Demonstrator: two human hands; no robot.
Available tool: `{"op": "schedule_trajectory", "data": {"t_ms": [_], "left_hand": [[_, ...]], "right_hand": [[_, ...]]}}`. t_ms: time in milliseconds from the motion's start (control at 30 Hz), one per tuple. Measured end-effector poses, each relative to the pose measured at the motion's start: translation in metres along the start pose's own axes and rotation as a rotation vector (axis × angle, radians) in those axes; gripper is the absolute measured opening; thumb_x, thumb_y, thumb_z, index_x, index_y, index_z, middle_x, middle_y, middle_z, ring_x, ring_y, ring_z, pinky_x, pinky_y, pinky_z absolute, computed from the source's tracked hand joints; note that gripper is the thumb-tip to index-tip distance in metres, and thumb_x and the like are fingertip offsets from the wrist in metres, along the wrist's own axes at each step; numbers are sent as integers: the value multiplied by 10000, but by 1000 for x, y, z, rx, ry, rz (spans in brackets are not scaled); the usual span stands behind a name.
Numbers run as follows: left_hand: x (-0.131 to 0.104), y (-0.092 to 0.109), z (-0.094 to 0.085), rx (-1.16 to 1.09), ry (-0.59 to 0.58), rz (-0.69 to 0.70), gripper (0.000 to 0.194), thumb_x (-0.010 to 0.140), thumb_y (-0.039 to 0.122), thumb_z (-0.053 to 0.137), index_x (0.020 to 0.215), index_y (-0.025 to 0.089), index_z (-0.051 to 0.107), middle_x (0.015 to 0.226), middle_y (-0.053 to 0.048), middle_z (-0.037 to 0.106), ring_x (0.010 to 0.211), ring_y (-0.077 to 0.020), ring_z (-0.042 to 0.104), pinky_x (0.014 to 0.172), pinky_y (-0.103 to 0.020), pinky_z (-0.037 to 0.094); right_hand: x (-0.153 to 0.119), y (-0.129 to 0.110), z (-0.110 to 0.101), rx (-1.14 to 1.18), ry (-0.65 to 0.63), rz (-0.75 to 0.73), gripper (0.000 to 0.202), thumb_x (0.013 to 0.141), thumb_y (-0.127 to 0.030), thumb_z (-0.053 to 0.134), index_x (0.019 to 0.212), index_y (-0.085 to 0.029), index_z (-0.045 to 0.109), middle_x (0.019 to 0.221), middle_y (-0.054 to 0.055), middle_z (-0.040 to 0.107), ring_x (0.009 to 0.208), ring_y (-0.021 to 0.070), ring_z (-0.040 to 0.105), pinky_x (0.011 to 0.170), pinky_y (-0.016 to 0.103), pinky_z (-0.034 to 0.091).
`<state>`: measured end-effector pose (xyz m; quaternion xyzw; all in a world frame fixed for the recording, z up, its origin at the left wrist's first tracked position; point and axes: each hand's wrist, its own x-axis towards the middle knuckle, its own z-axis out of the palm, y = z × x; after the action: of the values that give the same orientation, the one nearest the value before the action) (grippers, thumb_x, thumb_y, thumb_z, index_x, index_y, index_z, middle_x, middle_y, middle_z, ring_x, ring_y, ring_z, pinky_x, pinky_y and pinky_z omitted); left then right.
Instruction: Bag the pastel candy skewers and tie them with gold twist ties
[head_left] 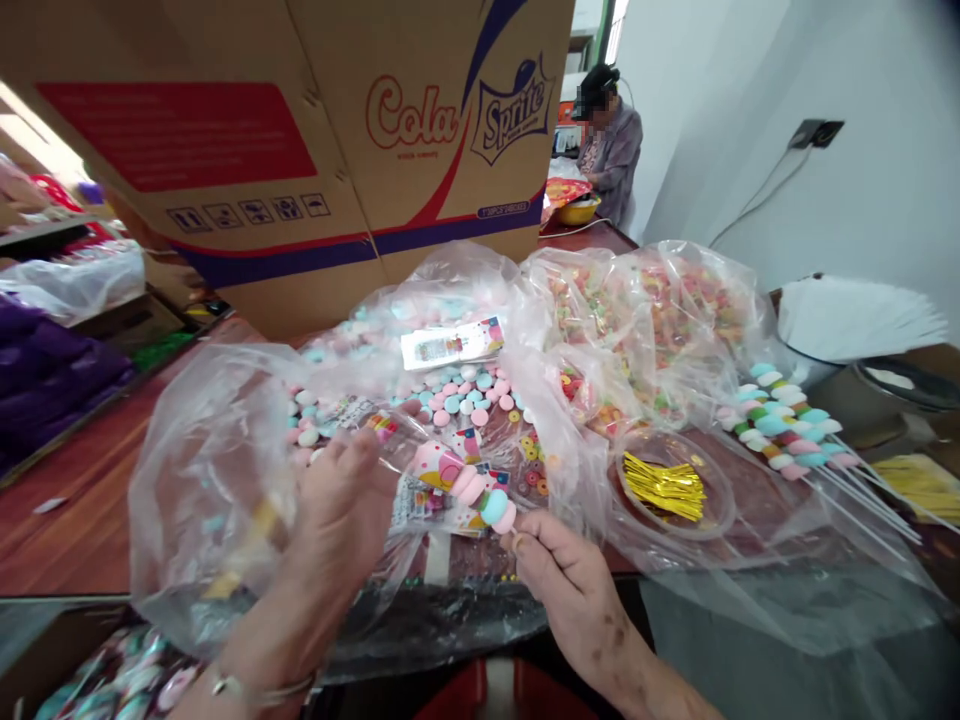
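My right hand (564,572) pinches the lower end of a candy skewer (472,488), threaded with pink, blue and green sweets. Its upper end reaches into a clear printed plastic sleeve (436,466) with a pink dotted pattern. The sleeve's far end is at the fingers of my left hand (349,500), which are closed on it and slightly blurred. Beneath the hands lie more printed sleeves (427,503) and some ring-shaped gummies (531,462). Just behind is a heap of pink, white and blue round candies (472,395) in an open clear bag.
A bundle of finished candy skewers (784,420) lies at right, beside a round dish (724,505) of gold twist ties (664,488). Bags of gummies (645,310) stand behind. A large cardboard box (330,140) blocks the back left. Another person (611,150) works beyond it.
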<state>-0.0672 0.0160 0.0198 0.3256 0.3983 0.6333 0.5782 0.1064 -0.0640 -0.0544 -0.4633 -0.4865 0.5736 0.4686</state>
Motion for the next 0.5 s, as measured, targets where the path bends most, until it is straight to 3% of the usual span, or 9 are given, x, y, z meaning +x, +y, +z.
{"op": "schedule_trajectory", "data": {"t_ms": [133, 200, 300, 367, 500], "left_hand": [[12, -4, 21, -95, 49, -118, 353, 665, 322, 833, 920, 126, 687, 784, -50, 717, 698, -191, 691, 659, -311, 593], [11, -9, 26, -138, 20, -193, 293, 681, 267, 819, 887, 121, 672, 665, 3, 650, 561, -131, 633, 543, -242, 555], [8, -19, 30, -160, -43, -234, 277, 691, 250, 816, 867, 128, 640, 649, 27, 603, 509, -99, 578, 445, -195, 488], [7, -24, 30, -152, -57, -226, 278, 698, 258, 817, 848, 140, 615, 661, 33, 595, 500, -92, 563, 422, -189, 467], [11, -29, 25, -124, -56, -220, 344, 679, 272, 833, 912, 136, 618, 657, 33, 597, 511, -106, 577, 422, -196, 476]], "right_hand": [[-3, -1, 8, -120, -113, -13, 297, 997, -398, 377, 850, -184, 521, 596, -59, 438, 555, 89, 387, 550, 215, 313], [-5, -3, 12, -183, -157, -25, 277, 1005, -361, 351, 836, -194, 493, 583, -57, 484, 529, 83, 428, 557, 205, 343], [-6, -1, 19, -272, -177, -54, 265, 1012, -306, 311, 832, -205, 478, 538, -69, 491, 454, 75, 444, 513, 188, 356], [-6, 5, 23, -449, -89, -187, 256, 1001, -252, 312, 854, -195, 514, 538, -51, 532, 446, 88, 488, 493, 198, 356], [-2, 18, 26, -920, 275, -579, 233, 946, -139, 379, 939, -138, 612, 580, 17, 631, 485, 140, 591, 508, 253, 362]]}}
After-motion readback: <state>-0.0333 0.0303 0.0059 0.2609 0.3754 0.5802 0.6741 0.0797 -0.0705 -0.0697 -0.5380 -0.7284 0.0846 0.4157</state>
